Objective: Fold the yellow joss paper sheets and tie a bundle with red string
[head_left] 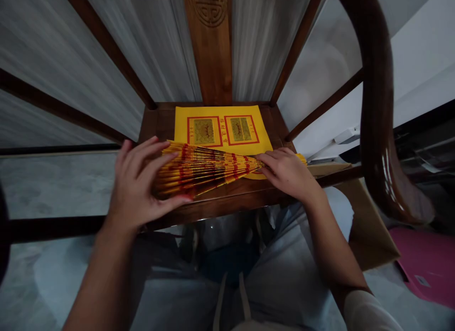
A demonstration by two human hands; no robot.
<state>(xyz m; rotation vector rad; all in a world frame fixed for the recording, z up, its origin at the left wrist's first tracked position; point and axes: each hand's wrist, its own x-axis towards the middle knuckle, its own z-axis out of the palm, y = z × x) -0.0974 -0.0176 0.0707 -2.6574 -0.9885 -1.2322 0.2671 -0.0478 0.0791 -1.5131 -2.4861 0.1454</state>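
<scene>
I see the person's two hands well apart over the seat [163, 124] of a dark wooden chair, with one pleated bundle of yellow paper [211, 167] lying between them. The right hand [286, 173] is clamped on the narrow, gathered end, thumb and fingers pinching the folds, and a bit of yellow pokes out past it. The left hand [140, 181] is spread, fingers and thumb curved around the wide end where the red-marked pleats fan out; I cannot tell how firmly it touches them. Just beyond the bundle, partly covered by it, a yellow sheet [181, 120] lies flat toward the chair's backrest, printed with two red-framed golden panels. A carved round emblem [208, 6] decorates the back slat. Near the right knee are a cardboard box [371, 226] and something pink [430, 267].
</scene>
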